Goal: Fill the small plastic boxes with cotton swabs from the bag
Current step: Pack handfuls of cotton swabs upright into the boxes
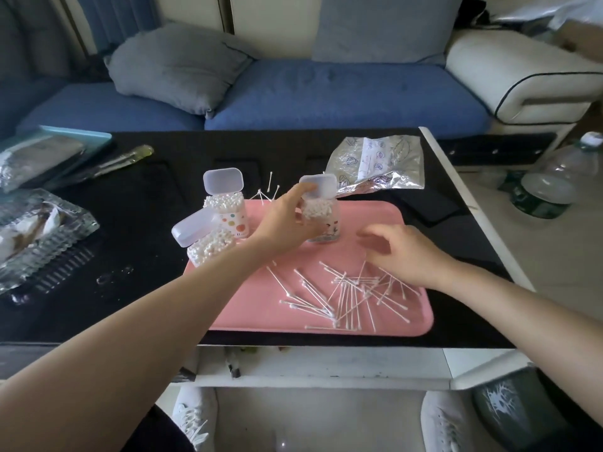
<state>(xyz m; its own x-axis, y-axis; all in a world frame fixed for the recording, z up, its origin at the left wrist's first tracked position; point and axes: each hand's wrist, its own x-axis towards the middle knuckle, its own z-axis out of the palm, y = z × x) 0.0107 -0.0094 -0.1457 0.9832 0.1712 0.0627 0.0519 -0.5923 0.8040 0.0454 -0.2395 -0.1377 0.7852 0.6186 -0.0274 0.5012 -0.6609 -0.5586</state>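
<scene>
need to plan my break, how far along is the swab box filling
Looks done: the back-left box and front-left box are packed with swabs, lids open. In hand: the left hand grips a third box, swabs already inside; the right hand hovers over the loose cotton swabs. Left: that scatter on the pink tray, a few strays on the table behind it, and closing three lids.

A grey cushion (176, 65) is seen propped on the blue sofa (342, 93) up top; a glass dish (42, 230) is spotted far left, a plastic bottle (551, 181) far right.
</scene>
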